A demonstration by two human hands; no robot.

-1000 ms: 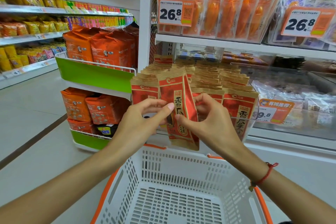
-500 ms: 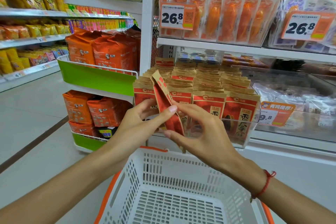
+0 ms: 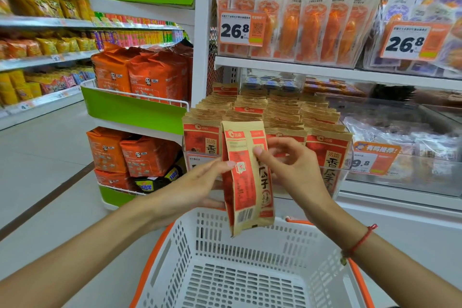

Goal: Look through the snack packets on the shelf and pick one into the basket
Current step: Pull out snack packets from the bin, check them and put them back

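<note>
Red-and-tan paper snack packet [image 3: 243,177] held upright in front of the shelf [image 3: 337,71], above the far rim of the white perforated plastic basket with orange trim [image 3: 245,280]. Turned so its narrow side and part of the printed face show, lower corner hanging just over the basket's rim, not touching the basket floor. Pinched along its left edge by the left hand [image 3: 197,182], fingers stretched toward it with fingertips on the paper, thumb side behind and hidden. Gripped near the top right by the right hand [image 3: 292,170] — thumb on the front face, other fingers curled behind; a red string bracelet [image 3: 360,242] around that wrist. Both hands clamped on the same packet, one at each side.

Behind it, rows of matching red-and-tan packets [image 3: 275,112] standing upright in a clear tray on the lower shelf, packed close, front ones just beside the held one. Orange-and-white price tag [image 3: 372,157] clipped to the tray's right front, reading 9.8. Above, on the white shelf board, clear packs with orange contents [image 3: 312,25] and two tags [image 3: 241,27] marked 26.8. To the left — a green-fronted end rack [image 3: 132,110] with orange bags bearing a panda mark [image 3: 140,75], and farther aisles of yellow and orange goods, blurred. Basket interior bare, white mesh floor showing.
</note>
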